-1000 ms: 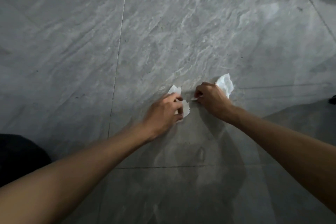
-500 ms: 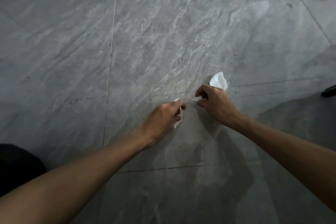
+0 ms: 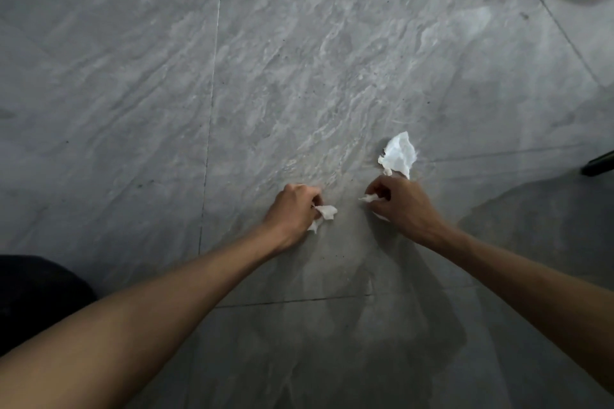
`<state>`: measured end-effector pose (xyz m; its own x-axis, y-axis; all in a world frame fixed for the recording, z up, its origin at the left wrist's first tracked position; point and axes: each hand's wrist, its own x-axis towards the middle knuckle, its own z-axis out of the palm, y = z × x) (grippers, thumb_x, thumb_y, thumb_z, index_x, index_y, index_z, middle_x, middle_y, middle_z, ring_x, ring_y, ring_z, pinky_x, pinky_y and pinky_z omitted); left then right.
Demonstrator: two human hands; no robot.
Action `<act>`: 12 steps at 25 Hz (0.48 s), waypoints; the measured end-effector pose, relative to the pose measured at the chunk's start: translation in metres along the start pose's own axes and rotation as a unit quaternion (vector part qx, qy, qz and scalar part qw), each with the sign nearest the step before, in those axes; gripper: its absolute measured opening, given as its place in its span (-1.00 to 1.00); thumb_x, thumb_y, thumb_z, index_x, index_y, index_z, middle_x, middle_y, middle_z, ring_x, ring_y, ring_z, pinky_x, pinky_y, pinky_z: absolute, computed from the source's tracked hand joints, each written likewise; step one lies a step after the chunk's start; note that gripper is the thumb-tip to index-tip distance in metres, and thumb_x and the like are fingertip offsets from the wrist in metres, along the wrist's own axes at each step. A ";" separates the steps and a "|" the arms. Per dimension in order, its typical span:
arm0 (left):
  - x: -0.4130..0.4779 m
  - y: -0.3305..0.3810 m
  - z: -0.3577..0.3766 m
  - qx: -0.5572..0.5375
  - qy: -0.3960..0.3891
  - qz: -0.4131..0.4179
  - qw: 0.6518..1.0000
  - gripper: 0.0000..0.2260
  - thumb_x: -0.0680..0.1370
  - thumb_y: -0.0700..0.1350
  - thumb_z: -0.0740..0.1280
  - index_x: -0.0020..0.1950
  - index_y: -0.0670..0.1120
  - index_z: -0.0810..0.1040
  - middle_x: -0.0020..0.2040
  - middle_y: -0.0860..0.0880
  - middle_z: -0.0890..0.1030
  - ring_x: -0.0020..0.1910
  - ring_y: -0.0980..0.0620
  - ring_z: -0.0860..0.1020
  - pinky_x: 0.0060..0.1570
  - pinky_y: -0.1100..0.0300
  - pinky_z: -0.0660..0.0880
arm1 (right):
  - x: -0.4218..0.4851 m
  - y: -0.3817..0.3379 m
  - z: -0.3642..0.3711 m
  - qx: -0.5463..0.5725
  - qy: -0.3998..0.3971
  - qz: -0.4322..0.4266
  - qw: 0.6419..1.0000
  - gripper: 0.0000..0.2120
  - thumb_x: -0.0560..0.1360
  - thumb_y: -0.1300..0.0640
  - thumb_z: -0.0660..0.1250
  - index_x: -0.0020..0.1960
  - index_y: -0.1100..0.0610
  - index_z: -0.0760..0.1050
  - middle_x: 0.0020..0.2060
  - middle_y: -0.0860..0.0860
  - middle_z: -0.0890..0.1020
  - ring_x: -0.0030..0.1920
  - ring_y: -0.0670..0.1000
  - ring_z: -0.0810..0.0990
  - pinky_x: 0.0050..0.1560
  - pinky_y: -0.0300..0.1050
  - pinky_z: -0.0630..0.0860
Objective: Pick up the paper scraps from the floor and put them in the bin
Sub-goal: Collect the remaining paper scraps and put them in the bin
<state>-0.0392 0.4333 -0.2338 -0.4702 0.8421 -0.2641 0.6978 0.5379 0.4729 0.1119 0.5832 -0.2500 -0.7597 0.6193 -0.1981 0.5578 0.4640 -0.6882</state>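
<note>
Paper scraps were split three ways: the left hand (image 3: 292, 209) had closed its fingers on a crumpled scrap (image 3: 325, 213), now gathered and lifted clear of where it lay a second before; the right hand (image 3: 403, 206) pinched a thin sliver (image 3: 368, 198); the larger piece (image 3: 398, 154) lay on the floor (image 3: 299, 76) just beyond it. No bin was visible, and curled fingers hid how much paper each hand held.
</note>
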 end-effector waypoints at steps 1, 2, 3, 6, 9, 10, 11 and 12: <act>-0.006 0.002 -0.012 0.001 0.002 0.011 1.000 -0.96 0.44 -0.17 0.42 -0.14 -0.11 0.64 -0.11 -0.13 0.67 -0.09 -0.07 0.61 -0.16 0.17 0.42 | -0.004 -0.006 0.003 0.019 -0.012 0.022 1.000 -0.90 0.34 0.20 0.43 -0.14 0.10 0.61 -0.36 -0.08 0.54 -0.34 -0.12 0.47 -0.37 -0.42 0.33; -0.012 0.005 -0.028 0.001 0.006 0.025 1.000 -0.95 0.43 -0.16 0.43 -0.14 -0.11 0.65 -0.13 -0.11 0.68 -0.11 -0.05 0.61 -0.17 0.19 0.42 | -0.007 -0.015 0.006 0.050 -0.030 0.050 0.997 -0.91 0.35 0.20 0.43 -0.15 0.09 0.62 -0.36 -0.06 0.56 -0.34 -0.10 0.50 -0.34 -0.40 0.36; -0.018 0.009 -0.048 0.002 0.013 0.041 0.999 -0.94 0.43 -0.14 0.45 -0.14 -0.11 0.65 -0.14 -0.09 0.68 -0.13 -0.02 0.61 -0.18 0.22 0.41 | -0.009 -0.026 0.008 0.095 -0.054 0.077 0.991 -0.91 0.35 0.22 0.43 -0.15 0.11 0.62 -0.35 -0.03 0.59 -0.33 -0.07 0.53 -0.28 -0.31 0.42; -0.040 0.023 -0.120 0.001 0.063 0.093 0.994 -0.92 0.42 -0.11 0.48 -0.15 -0.10 0.66 -0.21 -0.01 0.66 -0.23 0.10 0.58 -0.28 0.34 0.36 | -0.018 -0.082 0.008 0.227 -0.119 0.097 0.962 -0.94 0.38 0.30 0.42 -0.15 0.20 0.61 -0.33 0.08 0.60 -0.30 -0.01 0.54 -0.24 -0.15 0.50; -0.082 0.027 -0.189 -0.028 0.130 0.115 0.984 -0.93 0.38 -0.15 0.49 -0.18 -0.08 0.65 -0.33 0.11 0.59 -0.37 0.32 0.50 -0.35 0.51 0.31 | -0.029 -0.148 0.006 0.257 -0.169 0.056 0.950 -0.95 0.40 0.31 0.42 -0.17 0.19 0.61 -0.35 0.07 0.59 -0.37 -0.07 0.52 -0.34 -0.26 0.51; -0.105 0.020 -0.208 -0.028 0.150 0.114 0.982 -0.93 0.36 -0.15 0.49 -0.19 -0.06 0.64 -0.39 0.14 0.56 -0.40 0.37 0.48 -0.35 0.51 0.31 | -0.036 -0.172 0.006 0.248 -0.184 0.036 0.950 -0.95 0.40 0.30 0.42 -0.18 0.18 0.62 -0.35 0.07 0.60 -0.38 -0.08 0.52 -0.37 -0.26 0.50; -0.128 0.009 -0.224 -0.021 0.160 0.105 0.981 -0.93 0.35 -0.16 0.49 -0.22 -0.04 0.64 -0.43 0.15 0.53 -0.42 0.39 0.47 -0.36 0.50 0.31 | -0.042 -0.195 0.006 0.236 -0.199 0.016 0.951 -0.94 0.39 0.30 0.43 -0.18 0.17 0.62 -0.34 0.07 0.61 -0.37 -0.07 0.53 -0.37 -0.25 0.50; -0.153 -0.006 -0.236 -0.010 0.159 0.085 0.984 -0.92 0.33 -0.17 0.49 -0.24 -0.02 0.63 -0.46 0.14 0.52 -0.44 0.37 0.46 -0.38 0.47 0.31 | -0.049 -0.218 0.007 0.221 -0.212 -0.002 0.952 -0.94 0.39 0.29 0.43 -0.19 0.16 0.62 -0.34 0.06 0.62 -0.36 -0.06 0.55 -0.38 -0.24 0.51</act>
<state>-0.0992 0.2921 0.0025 -0.4959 0.8632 0.0950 0.7711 0.3874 0.5052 0.0249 0.4469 -0.0949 -0.8808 0.2632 -0.3936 0.4300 0.0968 -0.8976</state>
